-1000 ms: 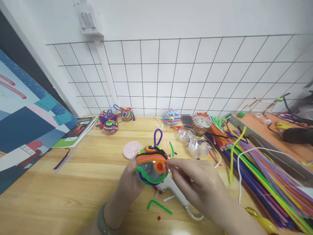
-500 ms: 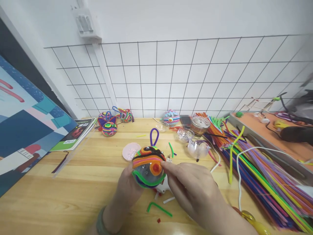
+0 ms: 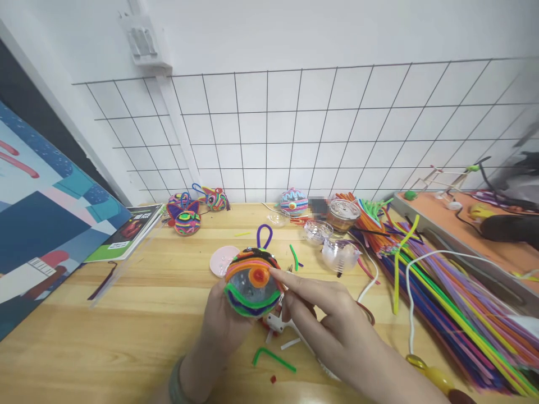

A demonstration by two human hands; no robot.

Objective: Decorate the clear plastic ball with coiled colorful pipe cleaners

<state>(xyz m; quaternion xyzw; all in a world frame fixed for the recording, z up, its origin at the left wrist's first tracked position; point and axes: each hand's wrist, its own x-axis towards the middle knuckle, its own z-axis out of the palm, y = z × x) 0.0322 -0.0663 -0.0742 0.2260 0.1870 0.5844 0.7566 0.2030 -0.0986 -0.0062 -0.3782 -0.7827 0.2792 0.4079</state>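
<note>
My left hand (image 3: 225, 314) is wrapped round the left side and underside of a clear plastic ball ornament (image 3: 252, 283). Black, orange, pink, green and purple fuzzy pipe cleaner strips cover its top and bottom, and a purple loop (image 3: 264, 235) stands above it. An orange coil with a red centre (image 3: 259, 276) sits on its front. My right hand (image 3: 330, 308) has its index finger stretched out, the tip touching the coil's right edge; the thumb is apart, lower down by the ball's right side. Behind and below the ball, a white glue gun (image 3: 278, 321) is partly hidden.
Several finished ornaments (image 3: 187, 221) stand along the wall at the back left. A pink dish (image 3: 221, 261) lies behind the ball. Clear plastic half shells (image 3: 341, 255) and pipe cleaner bundles (image 3: 446, 303) lie to the right. A bent green piece (image 3: 273, 358) lies in front.
The ball has shifted slightly left and up and tilted, showing more of its clear front. My right index fingertip has moved left with it, onto the coil's edge.
</note>
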